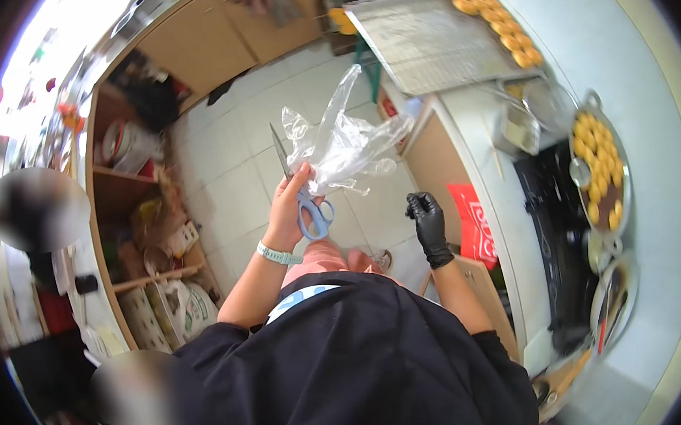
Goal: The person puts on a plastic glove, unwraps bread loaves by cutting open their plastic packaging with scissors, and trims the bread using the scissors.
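My left hand [286,218], bare and wearing a pale watch, is closed around a pair of scissors [315,217] with light blue handles. Their blades point up and away from me. The same hand grips a crumpled bunch of clear plastic [337,149], whose loose ends spread above the fingers; whether it is bags or gloves I cannot tell. On my right hand [428,223] is a black glove. Its fingers are curled together, apart from the plastic, and nothing shows in them. A red bag [474,224] hangs by the cabinet just beyond that hand.
A metal tray [423,48] with several round golden pastries [505,27] rests on the right counter. Farther along are an oval pan [619,196] of golden pieces, a black stove [555,243] and a metal container [517,130]. Open shelves [134,174] line the left side.
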### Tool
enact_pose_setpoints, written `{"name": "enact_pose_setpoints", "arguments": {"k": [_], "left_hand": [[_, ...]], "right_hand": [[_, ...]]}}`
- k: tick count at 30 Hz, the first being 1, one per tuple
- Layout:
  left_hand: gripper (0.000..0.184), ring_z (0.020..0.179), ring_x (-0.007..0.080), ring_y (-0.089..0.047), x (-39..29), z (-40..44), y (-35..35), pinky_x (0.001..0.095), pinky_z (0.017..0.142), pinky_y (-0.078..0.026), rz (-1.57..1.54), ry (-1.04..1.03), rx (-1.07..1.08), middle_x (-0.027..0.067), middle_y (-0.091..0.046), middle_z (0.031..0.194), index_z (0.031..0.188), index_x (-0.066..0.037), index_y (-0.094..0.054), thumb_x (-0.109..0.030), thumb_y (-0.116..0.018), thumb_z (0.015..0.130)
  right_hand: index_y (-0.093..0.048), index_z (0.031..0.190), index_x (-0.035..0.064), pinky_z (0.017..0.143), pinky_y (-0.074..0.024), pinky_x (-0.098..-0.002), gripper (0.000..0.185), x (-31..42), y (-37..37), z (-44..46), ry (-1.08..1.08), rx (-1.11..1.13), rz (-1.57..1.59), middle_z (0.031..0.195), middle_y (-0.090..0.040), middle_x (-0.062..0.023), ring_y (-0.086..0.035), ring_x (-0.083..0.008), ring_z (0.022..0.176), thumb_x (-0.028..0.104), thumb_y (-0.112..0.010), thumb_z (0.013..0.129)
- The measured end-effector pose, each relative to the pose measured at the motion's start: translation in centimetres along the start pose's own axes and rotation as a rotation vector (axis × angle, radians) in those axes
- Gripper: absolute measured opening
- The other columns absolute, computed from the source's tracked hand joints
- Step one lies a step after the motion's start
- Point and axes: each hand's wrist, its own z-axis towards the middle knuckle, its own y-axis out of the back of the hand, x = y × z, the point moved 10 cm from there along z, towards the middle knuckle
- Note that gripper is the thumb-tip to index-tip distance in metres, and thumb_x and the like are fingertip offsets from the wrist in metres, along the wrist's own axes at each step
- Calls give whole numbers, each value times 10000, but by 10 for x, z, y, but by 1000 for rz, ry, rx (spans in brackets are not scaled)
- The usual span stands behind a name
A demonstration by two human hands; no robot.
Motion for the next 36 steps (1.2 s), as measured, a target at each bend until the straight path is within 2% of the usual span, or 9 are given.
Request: {"name": "enact_pose_setpoints", "arguments": {"k": [3,6,12,16,20,23,25,30,36], "left_hand": [[222,751,192,-579,-38,22,44,314,609,-492,-180,-66,-3,98,-575,891,1012,-21,-519,-208,-547,895],[260,781,222,-599,-67,20,90,322,640,-515,-291,-60,-97,128,-579,926,1051,-18,-490,-229,-532,904],[258,882,248,-624,-151,13,188,335,699,-535,-340,-156,-153,138,-573,1006,1016,-45,-488,-270,-543,901],[247,933,273,-615,-192,12,259,332,703,-539,-375,-215,-253,111,-572,996,1007,-58,-484,-266,-553,895],[283,774,194,-612,-210,20,345,304,649,-529,-211,-264,-542,62,-583,933,995,-63,-511,-307,-585,873],[276,581,97,-492,-219,45,427,245,499,-401,-45,-343,-693,0,-558,743,891,-72,-563,-344,-601,863],[266,572,76,-464,-212,55,487,235,484,-363,89,-368,-871,-21,-538,686,857,-78,-577,-343,-603,862],[201,563,93,-494,-126,29,614,247,486,-382,-15,-81,-1232,-8,-547,693,889,-56,-578,-256,-584,870],[253,585,196,-610,-84,-54,649,348,488,-464,530,523,-1624,123,-625,681,892,28,-617,-217,-572,846]], "right_hand": [[-422,1242,74,783,-467,-287,477,80,-90,26,279,212,-139,1191,-489,-49,-532,-144,958,63,-640,818],[-376,1299,78,813,-458,-287,536,123,-198,33,285,447,45,1269,-457,-64,-518,-141,1019,86,-634,829],[-520,1197,21,763,-480,-262,398,116,-409,38,41,971,48,1060,-614,-57,-584,-128,899,96,-643,826],[-639,974,-19,681,-486,-247,180,116,-487,63,185,923,-255,859,-662,-58,-611,-115,736,71,-629,819],[-650,939,-17,630,-485,-244,151,38,-500,149,112,798,-196,813,-665,-76,-609,-115,680,52,-608,812],[-663,722,39,579,-459,-331,268,-66,-441,240,151,692,-924,668,-630,-128,-578,-199,570,277,-577,808],[-680,771,47,670,-479,-421,333,-143,-383,290,313,715,-1314,789,-648,-174,-626,-342,752,341,-522,765],[-688,771,64,778,-479,-381,440,-207,-324,355,-109,929,-1688,819,-656,-152,-634,-295,826,481,-547,751],[-674,926,43,779,-488,-381,572,-70,-548,450,218,1110,-1968,935,-646,-160,-621,-299,885,580,-547,777]]}}
